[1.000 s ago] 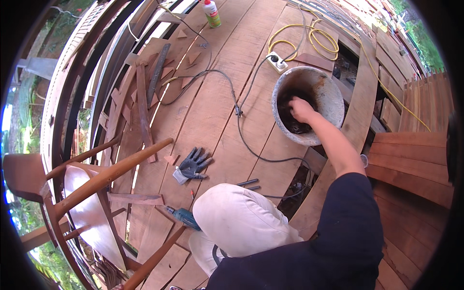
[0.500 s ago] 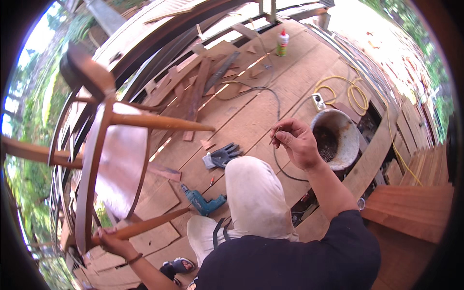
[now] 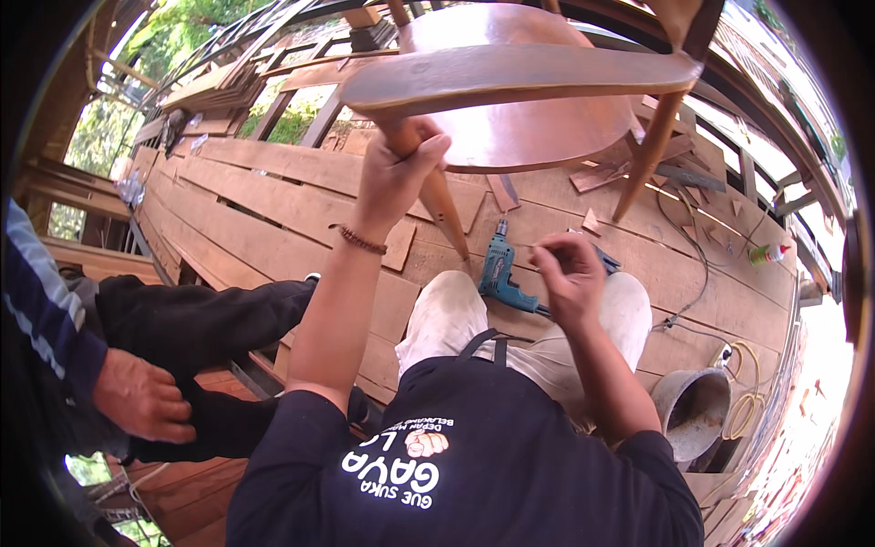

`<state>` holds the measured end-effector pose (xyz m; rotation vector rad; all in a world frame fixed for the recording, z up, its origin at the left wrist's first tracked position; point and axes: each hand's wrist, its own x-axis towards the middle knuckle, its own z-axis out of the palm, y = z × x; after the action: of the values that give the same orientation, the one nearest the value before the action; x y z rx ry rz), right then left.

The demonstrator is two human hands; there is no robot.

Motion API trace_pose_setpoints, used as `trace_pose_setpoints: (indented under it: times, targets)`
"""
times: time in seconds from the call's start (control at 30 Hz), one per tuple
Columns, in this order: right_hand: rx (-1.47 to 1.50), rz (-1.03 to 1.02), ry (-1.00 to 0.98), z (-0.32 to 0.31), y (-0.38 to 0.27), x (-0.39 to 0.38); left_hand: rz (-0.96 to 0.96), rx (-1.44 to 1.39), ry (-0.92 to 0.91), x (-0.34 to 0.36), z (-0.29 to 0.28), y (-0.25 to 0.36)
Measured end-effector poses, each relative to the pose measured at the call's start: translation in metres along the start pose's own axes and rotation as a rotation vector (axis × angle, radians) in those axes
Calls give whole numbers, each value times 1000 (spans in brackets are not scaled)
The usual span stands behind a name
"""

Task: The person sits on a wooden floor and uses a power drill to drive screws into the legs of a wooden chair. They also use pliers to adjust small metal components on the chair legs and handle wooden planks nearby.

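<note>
A wooden chair [image 3: 538,137] with a round, glossy seat and a curved top rail is tilted in front of me. My left hand [image 3: 401,164] is wrapped round its wooden upright just below the rail's left end. Tapered legs point down toward the floor. My right hand [image 3: 572,278] hovers over my knee, with thumb and forefinger pinched together. Something thin seems to be between the fingertips, too small to name. Beneath, a teal power drill [image 3: 503,273] lies on the planks beside my knee. A dark work glove [image 3: 609,263] is partly hidden behind my right hand.
Another person's hand [image 3: 146,397] and dark-trousered legs are close on my left. At right stand a stained bucket [image 3: 674,387], a white socket block [image 3: 723,354] with yellow cable, and a glue bottle [image 3: 768,254]. Wood offcuts [image 3: 606,173] lie beyond the chair. The plank floor has gaps.
The view has swung left, bringing the other person in. The chair now appears ahead instead of at far left, turned differently, still in my left hand. My right hand is lower, still pinched.
</note>
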<state>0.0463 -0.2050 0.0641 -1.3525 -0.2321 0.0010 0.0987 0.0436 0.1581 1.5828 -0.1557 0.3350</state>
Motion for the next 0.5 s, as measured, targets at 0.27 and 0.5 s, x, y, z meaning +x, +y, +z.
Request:
trace_pose_setpoints:
  times: [0.27,0.5]
  targets:
    - [-389,-348,-93,77,49,15,26,-160,-31,0,4,-11]
    - [-573,-561,-145,79,72,23,43,-133,-73,4,1,-17]
